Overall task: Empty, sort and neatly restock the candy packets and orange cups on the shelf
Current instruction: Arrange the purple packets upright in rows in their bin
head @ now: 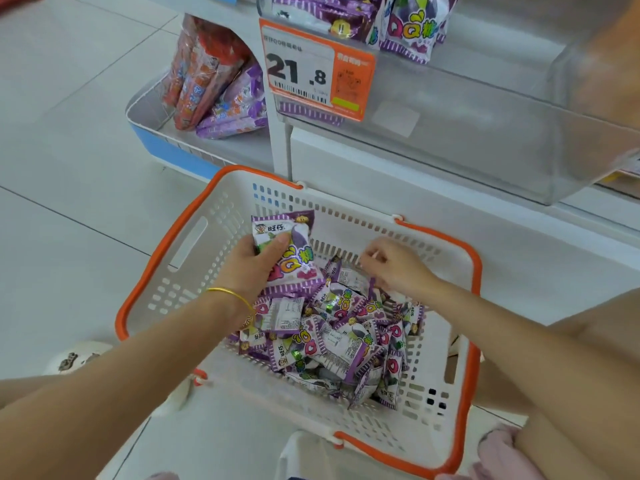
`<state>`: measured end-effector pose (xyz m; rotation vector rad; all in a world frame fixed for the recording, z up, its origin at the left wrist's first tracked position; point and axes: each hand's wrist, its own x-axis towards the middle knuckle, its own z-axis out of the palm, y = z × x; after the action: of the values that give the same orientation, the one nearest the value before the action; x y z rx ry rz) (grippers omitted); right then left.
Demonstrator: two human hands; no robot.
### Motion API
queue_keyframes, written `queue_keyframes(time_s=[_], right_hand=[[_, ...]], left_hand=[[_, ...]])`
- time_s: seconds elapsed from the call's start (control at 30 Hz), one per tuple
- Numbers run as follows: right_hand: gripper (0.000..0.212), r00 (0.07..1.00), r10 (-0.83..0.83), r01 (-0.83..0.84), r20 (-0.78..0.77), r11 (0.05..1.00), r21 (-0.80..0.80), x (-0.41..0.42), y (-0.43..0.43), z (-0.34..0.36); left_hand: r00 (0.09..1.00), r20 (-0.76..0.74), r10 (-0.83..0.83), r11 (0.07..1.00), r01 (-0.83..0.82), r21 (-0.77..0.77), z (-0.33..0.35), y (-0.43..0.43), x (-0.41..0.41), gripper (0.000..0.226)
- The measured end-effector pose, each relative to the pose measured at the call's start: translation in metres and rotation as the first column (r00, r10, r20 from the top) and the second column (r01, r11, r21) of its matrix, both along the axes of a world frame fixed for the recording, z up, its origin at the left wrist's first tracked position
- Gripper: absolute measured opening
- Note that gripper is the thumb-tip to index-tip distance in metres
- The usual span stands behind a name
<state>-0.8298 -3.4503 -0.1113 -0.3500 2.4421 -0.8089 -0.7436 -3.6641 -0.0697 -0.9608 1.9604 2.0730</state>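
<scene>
A white shopping basket (pixel 194 251) with orange handles stands on the floor and holds a heap of small purple candy packets (pixel 341 336). My left hand (pixel 254 263) grips a stack of upright purple candy packets (pixel 294 251) above the heap. My right hand (pixel 398 265) reaches down with curled fingers and pinches a packet at the heap's far side. More purple packets (pixel 408 29) stand in the clear shelf bin (pixel 485 140) above. No orange cups are visible.
A price tag reading 21.8 (pixel 313 74) hangs on the bin's front. To the left, a lower wire shelf (pixel 152 109) holds red and purple candy bags (pixel 207 81). Grey tiled floor (pixel 69 168) lies on the left. My knees flank the basket.
</scene>
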Motion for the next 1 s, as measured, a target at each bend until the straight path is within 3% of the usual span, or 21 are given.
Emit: queue_keyframes(time_s=[0.1, 0.23, 0.3, 0.37, 0.47, 0.57, 0.63, 0.7, 0.83, 0.9, 1.0], right_hand=[[0.032, 0.979, 0.197, -0.202, 0.049, 0.932, 0.302, -0.009, 0.017, -0.07], [0.056, 0.964, 0.219, -0.255, 0.148, 0.92, 0.298, 0.005, 0.013, -0.127], [0.059, 0.991, 0.119, -0.133, 0.065, 0.947, 0.293, 0.01, 0.004, -0.142], [0.074, 0.997, 0.067, -0.052, -0.036, 0.951, 0.305, 0.01, -0.005, -0.149], [0.105, 0.987, 0.158, -0.152, 0.01, 0.931, 0.331, 0.003, -0.013, -0.158], [0.121, 0.983, 0.178, -0.178, 0.041, 0.893, 0.413, 0.003, -0.021, -0.169], [0.12, 0.984, 0.171, -0.128, -0.051, 0.873, 0.47, 0.008, -0.024, -0.175], [0.105, 0.964, 0.203, -0.094, -0.171, 0.863, 0.496, 0.014, -0.025, -0.177], [0.074, 0.962, 0.151, -0.048, -0.229, 0.914, 0.403, 0.017, -0.025, -0.166], [0.072, 0.98, 0.031, 0.032, -0.195, 0.95, 0.312, 0.015, -0.023, -0.148], [0.079, 0.983, -0.181, 0.181, 0.033, 0.983, 0.019, 0.008, -0.023, -0.102]], left_hand=[[1.0, 0.019, -0.017, 0.999, 0.017, -0.047, -0.014, -0.008, 0.001, 0.045], [0.997, 0.076, -0.021, 0.999, 0.023, -0.023, -0.031, -0.015, 0.004, 0.077], [0.996, 0.085, -0.014, 1.0, 0.016, -0.023, -0.03, -0.016, 0.005, 0.063], [0.995, 0.096, 0.022, 0.999, -0.02, -0.03, -0.034, -0.018, 0.005, 0.041], [0.991, 0.123, 0.053, 0.998, -0.049, -0.034, -0.041, -0.02, 0.006, 0.033], [0.99, 0.132, 0.046, 0.999, -0.042, -0.029, -0.046, -0.021, 0.006, 0.029], [0.989, 0.143, 0.045, 0.999, -0.043, -0.021, -0.049, -0.02, 0.006, 0.028], [0.988, 0.15, 0.029, 1.0, -0.027, -0.012, -0.05, -0.019, 0.006, 0.032], [0.989, 0.144, 0.038, 0.999, -0.038, -0.004, -0.046, -0.015, 0.004, 0.031], [0.99, 0.138, 0.04, 0.999, -0.039, -0.009, -0.043, -0.011, 0.002, 0.027], [0.992, 0.12, 0.045, 0.998, -0.04, -0.039, -0.037, -0.003, 0.0, 0.016]])
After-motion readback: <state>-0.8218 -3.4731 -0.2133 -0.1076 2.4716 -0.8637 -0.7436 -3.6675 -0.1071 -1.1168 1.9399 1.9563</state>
